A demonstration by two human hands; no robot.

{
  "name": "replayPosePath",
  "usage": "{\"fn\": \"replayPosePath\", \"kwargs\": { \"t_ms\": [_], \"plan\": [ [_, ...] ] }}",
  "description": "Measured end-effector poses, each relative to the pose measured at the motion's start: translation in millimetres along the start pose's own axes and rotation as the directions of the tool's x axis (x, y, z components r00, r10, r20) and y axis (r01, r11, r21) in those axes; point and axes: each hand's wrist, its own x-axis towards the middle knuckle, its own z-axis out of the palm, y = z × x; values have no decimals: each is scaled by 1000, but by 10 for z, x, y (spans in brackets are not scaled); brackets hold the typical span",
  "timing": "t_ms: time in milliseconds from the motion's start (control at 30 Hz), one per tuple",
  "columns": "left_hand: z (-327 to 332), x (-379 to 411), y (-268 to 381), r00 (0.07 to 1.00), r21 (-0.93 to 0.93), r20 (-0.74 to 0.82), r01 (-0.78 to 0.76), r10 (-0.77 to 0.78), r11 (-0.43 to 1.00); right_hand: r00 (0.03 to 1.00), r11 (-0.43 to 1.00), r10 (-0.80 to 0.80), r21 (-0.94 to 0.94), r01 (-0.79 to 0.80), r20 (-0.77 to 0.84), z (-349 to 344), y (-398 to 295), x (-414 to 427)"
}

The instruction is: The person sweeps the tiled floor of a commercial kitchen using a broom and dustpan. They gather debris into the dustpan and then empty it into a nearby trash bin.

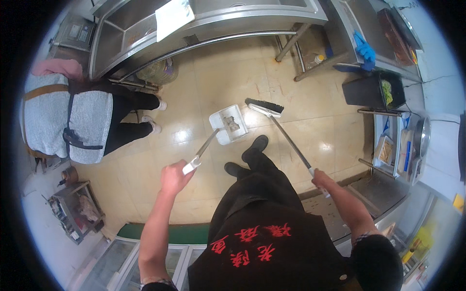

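Observation:
My left hand (175, 177) grips the white handle end of a long-handled dustpan (222, 135). Its white pan rests on the tiled floor, with a patch of grey debris (232, 123) inside, close to the open edge. In my right hand (322, 179) is the metal pole of a broom (264, 108), held near its top. The white broom head with dark bristles is just right of the pan, with a small gap between them. My black shoes (255, 147) are on the floor below both heads.
At left, another person (83, 116) in a grey top bends toward the steel sink unit (207, 22). A black bin (375, 90) with green scraps stands at right, below a blue glove (365, 50) on a counter edge. Glass-topped cabinets (123, 267) and a green mat (182, 234) lie behind me.

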Motion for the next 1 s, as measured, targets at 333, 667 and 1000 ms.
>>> {"fn": "replayPosePath", "kwargs": {
  "t_ms": [333, 667, 1000],
  "plan": [
    [-263, 1009, 180, 994, 148, 87, -83, 70, 986, 952, 998, -61, -25, 56, -301, -104, -595, 349],
    [-173, 1609, 383, 971, 169, 207, -159, 123, 973, 990, 990, -136, 26, 137, -27, 295, -817, -313],
    [-170, 1663, 387, 938, 201, 320, -203, 132, 958, 977, 963, 95, 265, -41, -193, 1026, -1390, -10]
  ]
}}
